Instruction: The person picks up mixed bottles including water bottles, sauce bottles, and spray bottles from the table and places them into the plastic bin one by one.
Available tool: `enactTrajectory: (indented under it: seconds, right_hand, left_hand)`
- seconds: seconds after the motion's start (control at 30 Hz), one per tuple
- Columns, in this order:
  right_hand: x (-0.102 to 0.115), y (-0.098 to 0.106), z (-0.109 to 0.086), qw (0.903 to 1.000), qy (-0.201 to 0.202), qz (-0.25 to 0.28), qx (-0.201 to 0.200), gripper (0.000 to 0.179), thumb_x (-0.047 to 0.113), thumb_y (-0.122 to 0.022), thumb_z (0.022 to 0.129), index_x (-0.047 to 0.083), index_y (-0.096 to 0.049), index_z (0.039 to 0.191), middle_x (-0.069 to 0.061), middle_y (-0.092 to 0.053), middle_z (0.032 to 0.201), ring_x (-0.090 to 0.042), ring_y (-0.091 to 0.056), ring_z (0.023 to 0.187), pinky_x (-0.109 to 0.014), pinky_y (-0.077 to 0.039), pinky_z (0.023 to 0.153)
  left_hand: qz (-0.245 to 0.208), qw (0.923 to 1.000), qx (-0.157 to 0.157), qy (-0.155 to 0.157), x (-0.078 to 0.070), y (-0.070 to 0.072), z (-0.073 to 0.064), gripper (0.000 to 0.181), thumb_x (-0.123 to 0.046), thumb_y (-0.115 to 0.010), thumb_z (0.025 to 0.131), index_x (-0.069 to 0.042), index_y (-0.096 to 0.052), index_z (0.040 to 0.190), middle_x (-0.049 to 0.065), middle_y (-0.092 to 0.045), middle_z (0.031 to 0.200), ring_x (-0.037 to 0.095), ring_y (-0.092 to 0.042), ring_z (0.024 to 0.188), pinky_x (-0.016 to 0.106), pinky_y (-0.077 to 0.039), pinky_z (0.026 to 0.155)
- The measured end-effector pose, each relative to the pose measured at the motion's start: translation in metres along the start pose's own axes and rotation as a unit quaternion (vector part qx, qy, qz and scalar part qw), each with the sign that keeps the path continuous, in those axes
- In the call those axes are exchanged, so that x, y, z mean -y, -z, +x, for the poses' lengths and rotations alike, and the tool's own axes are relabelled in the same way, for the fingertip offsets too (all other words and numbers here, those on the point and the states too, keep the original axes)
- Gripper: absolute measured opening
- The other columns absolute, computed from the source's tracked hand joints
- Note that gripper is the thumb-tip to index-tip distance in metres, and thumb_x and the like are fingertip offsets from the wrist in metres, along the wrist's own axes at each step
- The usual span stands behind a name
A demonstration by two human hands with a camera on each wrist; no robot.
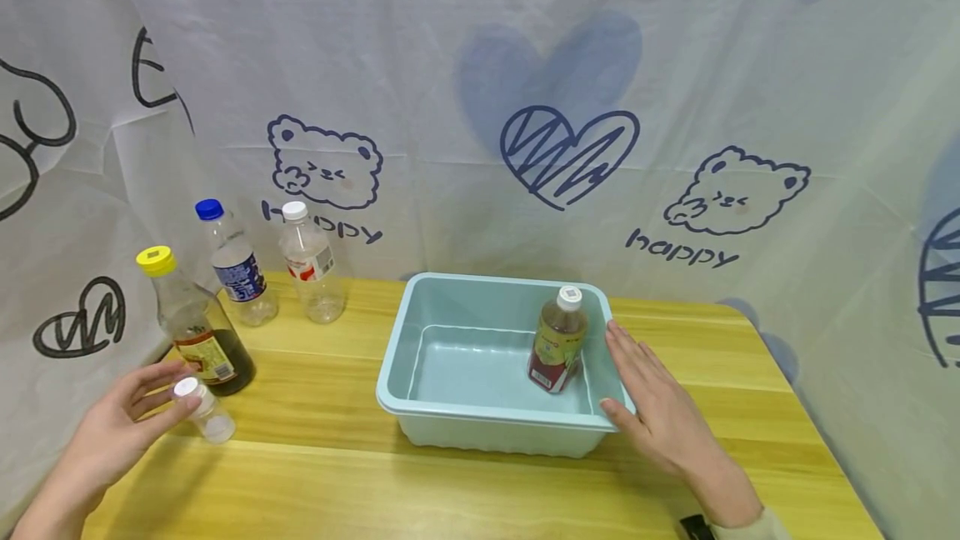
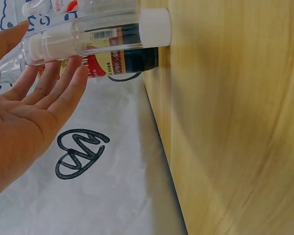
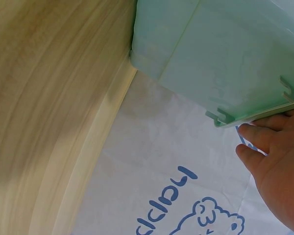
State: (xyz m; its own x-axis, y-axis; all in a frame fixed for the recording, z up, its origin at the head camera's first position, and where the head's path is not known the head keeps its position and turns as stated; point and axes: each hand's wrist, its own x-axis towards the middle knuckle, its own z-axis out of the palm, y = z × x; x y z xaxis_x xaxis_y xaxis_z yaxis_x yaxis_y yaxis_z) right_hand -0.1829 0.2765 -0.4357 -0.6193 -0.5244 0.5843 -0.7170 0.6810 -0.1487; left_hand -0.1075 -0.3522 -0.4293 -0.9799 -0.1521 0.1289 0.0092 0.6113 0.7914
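Observation:
My left hand is at a small clear bottle with a white top, standing on the table. Its thumb and fingers are spread around the bottle's upper part; whether they touch it I cannot tell. In the left wrist view the small bottle shows a white end against the wood, and the fingers look fairly straight. At the right, my right hand rests with straight fingers along the side rim of a light blue plastic bin. Inside the bin stands a bottle with dark red liquid and a white cap.
Behind the small bottle stands a yellow-capped bottle of dark liquid. Further back are a blue-capped clear bottle and a white-capped clear bottle. A printed cloth hangs along the back of the wooden table.

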Motion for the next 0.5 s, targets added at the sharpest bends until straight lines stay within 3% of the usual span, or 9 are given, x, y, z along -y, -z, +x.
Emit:
enactTrajectory:
  seconds: [0.13, 0.5]
  right_hand:
    - [0.0002, 0.0005, 0.0007, 1.0, 0.0, -0.001, -0.001, 0.074, 0.049, -0.037, 0.111, -0.008, -0.033, 0.158, -0.026, -0.033, 0.164, -0.04, -0.035, 0.15, -0.028, -0.007, 0.129]
    - [0.0003, 0.0, 0.0002, 1.0, -0.003, 0.001, 0.001, 0.074, 0.048, -0.038, 0.111, -0.008, -0.032, 0.158, -0.025, -0.033, 0.164, -0.039, -0.034, 0.151, -0.027, -0.006, 0.129]
  left_hand:
    - [0.004, 1.0, 0.0, 0.002, 0.003, -0.0004, 0.0, 0.05, -0.023, -0.071, 0.101, 0.0, -0.051, 0.141, -0.046, -0.045, 0.113, -0.026, -0.048, 0.097, 0.006, -0.047, 0.072]
    - [-0.002, 1.0, 0.003, 0.001, 0.0094, -0.0031, 0.0013, 0.052, -0.022, -0.068, 0.103, 0.008, -0.046, 0.14, -0.044, -0.047, 0.11, -0.023, -0.05, 0.096, 0.008, -0.05, 0.072]
